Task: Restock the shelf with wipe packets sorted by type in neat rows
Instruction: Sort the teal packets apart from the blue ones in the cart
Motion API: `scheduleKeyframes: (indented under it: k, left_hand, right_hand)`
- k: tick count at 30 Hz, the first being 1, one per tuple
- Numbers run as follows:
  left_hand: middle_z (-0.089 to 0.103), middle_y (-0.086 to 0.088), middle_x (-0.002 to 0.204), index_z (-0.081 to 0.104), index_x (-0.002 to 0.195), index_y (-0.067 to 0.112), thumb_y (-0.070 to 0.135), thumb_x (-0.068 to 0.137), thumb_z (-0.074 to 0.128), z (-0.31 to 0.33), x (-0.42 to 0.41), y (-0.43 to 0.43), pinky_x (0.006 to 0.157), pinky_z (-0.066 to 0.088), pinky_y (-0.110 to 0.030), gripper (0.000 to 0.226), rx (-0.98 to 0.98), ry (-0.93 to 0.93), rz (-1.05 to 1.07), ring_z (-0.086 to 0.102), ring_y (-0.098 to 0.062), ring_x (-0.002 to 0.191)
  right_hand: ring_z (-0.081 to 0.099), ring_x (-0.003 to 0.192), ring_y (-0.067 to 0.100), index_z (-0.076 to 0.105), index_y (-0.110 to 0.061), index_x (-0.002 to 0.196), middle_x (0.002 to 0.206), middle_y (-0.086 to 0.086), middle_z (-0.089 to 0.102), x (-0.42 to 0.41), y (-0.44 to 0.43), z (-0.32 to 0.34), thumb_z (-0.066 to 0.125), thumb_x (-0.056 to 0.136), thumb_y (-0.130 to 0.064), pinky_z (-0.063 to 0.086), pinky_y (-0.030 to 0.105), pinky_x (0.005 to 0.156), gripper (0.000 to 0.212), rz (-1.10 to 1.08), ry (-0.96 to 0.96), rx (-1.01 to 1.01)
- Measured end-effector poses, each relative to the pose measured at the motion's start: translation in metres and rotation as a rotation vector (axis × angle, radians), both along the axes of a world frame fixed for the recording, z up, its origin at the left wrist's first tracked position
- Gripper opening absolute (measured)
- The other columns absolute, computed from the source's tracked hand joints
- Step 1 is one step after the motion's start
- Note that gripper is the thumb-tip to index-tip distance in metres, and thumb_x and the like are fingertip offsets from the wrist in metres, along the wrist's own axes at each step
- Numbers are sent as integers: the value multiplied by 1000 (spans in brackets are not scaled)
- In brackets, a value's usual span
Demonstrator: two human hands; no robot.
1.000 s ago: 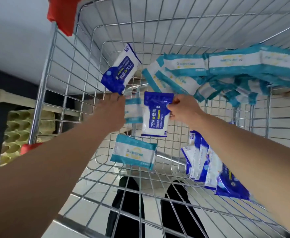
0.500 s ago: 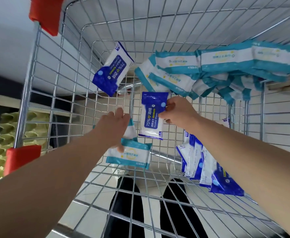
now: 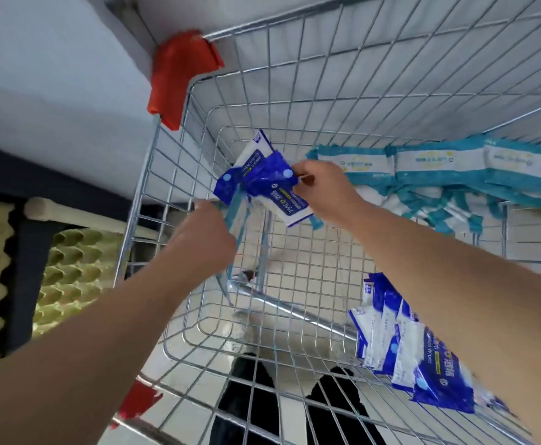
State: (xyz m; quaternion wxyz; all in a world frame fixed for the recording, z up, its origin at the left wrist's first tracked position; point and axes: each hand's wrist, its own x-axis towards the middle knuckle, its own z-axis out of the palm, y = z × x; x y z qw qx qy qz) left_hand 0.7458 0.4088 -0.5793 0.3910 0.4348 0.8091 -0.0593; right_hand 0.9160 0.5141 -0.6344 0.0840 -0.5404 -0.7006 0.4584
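Because the blue wipe packets sagged and creased where they were held, they looked light, soft and slick-filmed, best pinched by a sealed edge or across the flat face; they hung inside the wire trolley, toward its far-left corner. The right hand reached forward with fingers closed on one blue packet, just left of the teal packets heaped along the trolley's far-right side; the left hand, nearer and knuckles up, was clenched around thin teal-edged packets hanging below it.
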Motion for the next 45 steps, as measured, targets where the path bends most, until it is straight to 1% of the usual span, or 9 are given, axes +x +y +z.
scheduleKeyframes:
  k: [3, 7, 13, 19, 28, 35, 38, 41, 45]
  left_hand:
    - [44, -4, 80, 28, 101, 7, 12, 97, 47, 9, 0, 0, 43, 30, -19, 20, 45, -62, 196, 43, -10, 61]
    - [51, -7, 88, 32, 106, 7, 17, 99, 46, 9, 3, -3, 45, 39, -23, 18, 53, -97, 288, 53, -15, 67]
    - [55, -8, 86, 34, 108, 8, 13, 98, 43, 7, 3, -10, 30, 35, -17, 14, -11, -126, 274, 55, -15, 62]
    - [51, -5, 84, 37, 106, 7, 10, 98, 41, 4, 3, -16, 39, 43, -22, 10, -10, -138, 280, 59, -17, 67]
    - [55, -12, 87, 38, 112, 2, 10, 98, 41, 12, 2, -26, 35, 40, -19, 16, -68, -88, 214, 57, -18, 64]
    - [56, -8, 86, 48, 107, 4, 21, 96, 46, 13, 40, -2, 45, 38, -24, 20, 42, -140, 312, 52, -14, 63]
    - [64, -6, 89, 58, 101, 10, 20, 94, 54, 13, 74, 28, 52, 46, -25, 13, 178, -331, 407, 61, -17, 72]
    - [69, -10, 105, 62, 107, 10, 11, 88, 64, 3, 112, 60, 84, 56, -41, 20, 183, -599, 599, 67, -28, 97]
    - [65, -19, 115, 56, 115, -1, -5, 82, 66, -20, 160, 99, 83, 56, -42, 35, 178, -800, 767, 66, -30, 96]
  right_hand:
    - [59, 105, 16, 64, -12, 118, 126, 4, 61, -27, 19, 1, 59, 88, -3, 45, 21, 78, 32, 50, 28, -7]
    - [51, 117, 9, 63, -13, 120, 149, -3, 41, -51, 36, -4, 64, 86, -1, 46, 22, 80, 36, 195, 31, 5]
    - [54, 117, 15, 64, -17, 119, 141, -7, 46, -48, 42, -11, 71, 82, -14, 39, 22, 90, 37, 425, -159, 320]
    - [53, 116, 22, 59, -18, 121, 133, -2, 52, -70, 38, -10, 62, 85, -9, 45, 35, 94, 37, 565, -233, 281]
    - [64, 87, 26, 67, -7, 95, 95, 8, 70, -36, 22, 24, 70, 77, -11, 53, 42, 77, 18, 31, -75, 230]
    - [53, 59, 4, 67, -12, 84, 69, -6, 63, 79, 19, 73, 75, 72, -7, 43, 21, 56, 15, -365, 38, 37]
    - [62, 64, 7, 65, -17, 89, 80, -4, 67, 134, 18, 86, 74, 76, -5, 51, 25, 60, 20, -527, 105, -84]
    - [65, 64, 13, 64, -17, 82, 82, 3, 70, 181, 20, 90, 75, 75, -4, 55, 27, 58, 18, -632, 64, -129]
    - [69, 64, 15, 62, -16, 77, 83, 7, 71, 228, 20, 89, 75, 74, 1, 59, 30, 61, 22, -759, 120, -215]
